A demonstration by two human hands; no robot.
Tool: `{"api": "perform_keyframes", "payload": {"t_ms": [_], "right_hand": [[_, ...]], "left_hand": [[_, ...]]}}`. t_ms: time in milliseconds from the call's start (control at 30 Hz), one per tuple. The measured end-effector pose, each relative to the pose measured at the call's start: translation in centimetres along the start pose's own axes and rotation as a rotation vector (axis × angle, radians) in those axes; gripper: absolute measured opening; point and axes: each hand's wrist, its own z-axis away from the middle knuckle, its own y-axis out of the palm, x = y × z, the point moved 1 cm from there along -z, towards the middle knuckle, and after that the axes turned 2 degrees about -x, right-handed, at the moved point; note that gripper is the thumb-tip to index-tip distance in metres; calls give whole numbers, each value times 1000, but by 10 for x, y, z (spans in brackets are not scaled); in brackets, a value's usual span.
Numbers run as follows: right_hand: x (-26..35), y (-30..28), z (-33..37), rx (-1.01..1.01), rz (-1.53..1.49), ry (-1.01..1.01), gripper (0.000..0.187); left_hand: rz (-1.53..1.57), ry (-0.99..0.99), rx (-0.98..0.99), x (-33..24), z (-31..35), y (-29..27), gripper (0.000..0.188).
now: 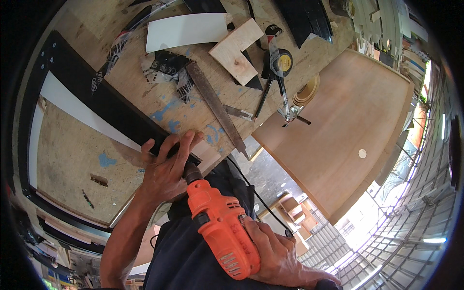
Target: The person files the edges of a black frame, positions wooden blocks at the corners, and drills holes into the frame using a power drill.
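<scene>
My right hand [276,252] grips an orange power drill [217,227] by its body. The drill's chuck [192,171] points up at the near right end of a black frame [108,101], close to my left fingers; its bit is hidden. My left hand [169,166] closes round that frame end, fingers bent over it. A white strip [79,104] runs along the inside of the black bar. The frame lies on a wooden workbench [72,152] marked with blue paint.
Beyond my hands lie a rusty metal bar [215,104], an L-shaped wood piece [237,53], a white curved panel [186,31], crumpled printed plastic film [166,67] and a tape measure [284,63]. To the right are a roll of banding [307,92] and a large wooden panel [333,116].
</scene>
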Motion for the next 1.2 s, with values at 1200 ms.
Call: {"api": "perform_keyframes", "payload": {"t_ms": [1200], "right_hand": [[-8, 11, 25, -59, -86, 14, 97]], "left_hand": [[69, -34, -27, -2, 0, 0, 103]]}}
